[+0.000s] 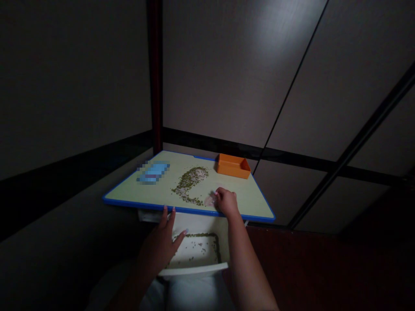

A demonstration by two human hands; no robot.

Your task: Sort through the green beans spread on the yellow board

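A pile of small green beans or seeds mixed with paler bits (191, 179) lies spread on a pale yellow-green tabletop (233, 192) with a blue rim. At the pile's near right end sits a small patch of pinkish-white bits (210, 200). My right hand (227, 201) is over the table beside that patch, its thumb and fingers pinched together; whatever they hold is too small to make out. My left hand (167, 235) has its fingers apart, with the tips at the table's front edge. Below it is a white bin (197, 271) with scattered green bits on its floor.
An orange open box (233, 168) stands at the table's back right. A blurred blue item (153, 172) lies on the left. Dark panelled walls (227, 73) close in behind and to the left. Reddish floor (301, 268) shows at lower right.
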